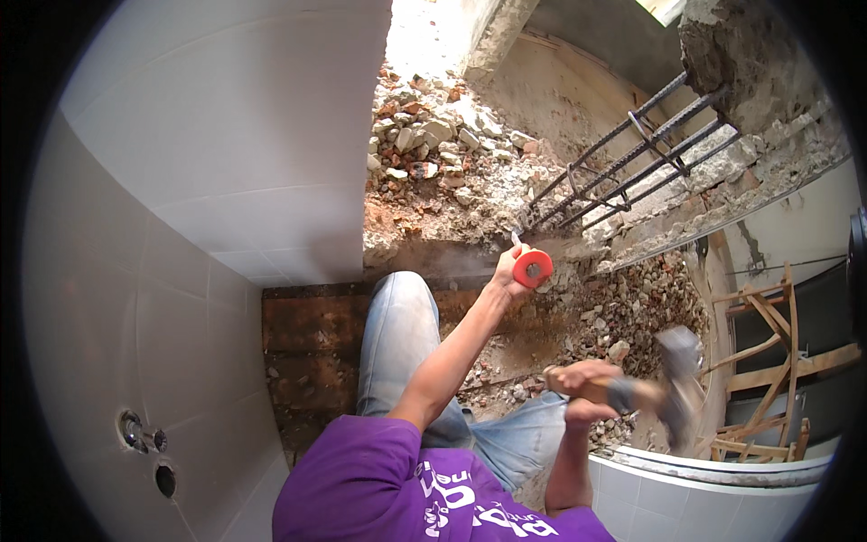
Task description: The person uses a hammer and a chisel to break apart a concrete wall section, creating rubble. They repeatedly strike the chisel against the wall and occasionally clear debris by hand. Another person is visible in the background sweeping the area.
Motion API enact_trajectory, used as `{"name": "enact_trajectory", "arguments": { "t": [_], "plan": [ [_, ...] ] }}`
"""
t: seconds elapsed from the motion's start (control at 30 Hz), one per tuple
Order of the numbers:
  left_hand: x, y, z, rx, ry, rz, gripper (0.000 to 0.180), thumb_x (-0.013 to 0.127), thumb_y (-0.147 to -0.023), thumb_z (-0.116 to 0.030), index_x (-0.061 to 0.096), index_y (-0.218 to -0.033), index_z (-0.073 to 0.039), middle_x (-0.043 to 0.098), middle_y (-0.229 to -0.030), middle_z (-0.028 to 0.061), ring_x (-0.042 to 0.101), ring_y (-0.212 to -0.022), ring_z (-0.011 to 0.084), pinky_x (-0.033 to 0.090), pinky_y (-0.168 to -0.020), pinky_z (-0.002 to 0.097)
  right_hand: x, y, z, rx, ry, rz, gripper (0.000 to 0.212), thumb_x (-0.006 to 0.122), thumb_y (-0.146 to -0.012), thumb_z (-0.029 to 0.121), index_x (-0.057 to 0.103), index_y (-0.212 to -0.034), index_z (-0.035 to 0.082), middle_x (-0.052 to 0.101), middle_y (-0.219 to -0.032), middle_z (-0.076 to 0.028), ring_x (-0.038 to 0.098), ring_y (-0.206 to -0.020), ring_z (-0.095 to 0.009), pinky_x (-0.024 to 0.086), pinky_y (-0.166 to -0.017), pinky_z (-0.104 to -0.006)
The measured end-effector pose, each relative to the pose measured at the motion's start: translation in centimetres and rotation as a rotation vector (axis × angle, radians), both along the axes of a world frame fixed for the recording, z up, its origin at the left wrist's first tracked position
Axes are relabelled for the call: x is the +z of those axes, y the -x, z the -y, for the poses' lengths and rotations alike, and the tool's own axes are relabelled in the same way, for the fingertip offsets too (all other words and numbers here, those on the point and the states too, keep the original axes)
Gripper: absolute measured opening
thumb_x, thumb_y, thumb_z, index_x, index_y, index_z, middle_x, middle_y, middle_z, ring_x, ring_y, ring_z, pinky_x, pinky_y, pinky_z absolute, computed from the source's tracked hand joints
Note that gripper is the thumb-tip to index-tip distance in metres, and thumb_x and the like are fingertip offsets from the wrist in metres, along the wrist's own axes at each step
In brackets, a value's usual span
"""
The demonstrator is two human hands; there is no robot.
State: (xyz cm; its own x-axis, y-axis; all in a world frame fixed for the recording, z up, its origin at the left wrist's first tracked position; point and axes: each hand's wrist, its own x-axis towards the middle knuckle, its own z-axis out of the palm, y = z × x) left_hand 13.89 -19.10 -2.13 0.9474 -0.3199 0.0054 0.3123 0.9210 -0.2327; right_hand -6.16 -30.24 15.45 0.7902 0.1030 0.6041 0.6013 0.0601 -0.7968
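Note:
My left hand (509,271) is closed round a chisel with a round red hand guard (533,268). Its metal tip points at the broken concrete near the foot of the exposed steel bars (623,163). My right hand (585,387) grips the wooden handle of a hammer (679,388). The hammer head is out to the right, smeared by motion and apart from the chisel. Part of the chisel's shank is hidden behind my left hand and the guard.
Broken brick and rubble (442,149) lie ahead, with more rubble (632,316) to the right. A tiled wall (217,135) stands on the left, carrying a metal tap fitting (140,434). Jagged concrete (759,72) hangs at the upper right. Wooden slats (768,361) stand at the far right.

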Motion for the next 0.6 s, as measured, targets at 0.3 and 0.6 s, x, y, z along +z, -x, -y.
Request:
{"name": "enact_trajectory", "arguments": {
  "t": [0.3,0.6],
  "plan": [
    [0.2,-0.6,-0.6,-0.015,-0.026,0.005,0.029,0.038,-0.095,-0.028,0.052,-0.075,-0.012,0.058,-0.071,0.0058,0.058,-0.069,0.0244,0.051,-0.067,0.0453,-13.3,-5.0,3.9,-0.218,0.834,-0.279,0.053,0.037,-0.092,0.055,0.050,-0.077,0.006,0.046,-0.052,-0.003,0.049,-0.046,-0.018,0.040,-0.046,-0.0300],
    [-0.4,-0.3,-0.4,0.039,-0.070,-0.005,0.028,0.036,-0.095,-0.025,0.052,-0.075,-0.013,0.058,-0.071,0.0046,0.058,-0.070,0.0240,0.051,-0.067,0.0465,-2.9,-0.8,-0.3,0.058,-0.139,0.061,0.079,0.034,-0.072,0.080,0.042,-0.090,0.004,0.045,-0.067,-0.004,0.047,-0.058,-0.014,0.044,-0.051,-0.0276]
  ]
}}
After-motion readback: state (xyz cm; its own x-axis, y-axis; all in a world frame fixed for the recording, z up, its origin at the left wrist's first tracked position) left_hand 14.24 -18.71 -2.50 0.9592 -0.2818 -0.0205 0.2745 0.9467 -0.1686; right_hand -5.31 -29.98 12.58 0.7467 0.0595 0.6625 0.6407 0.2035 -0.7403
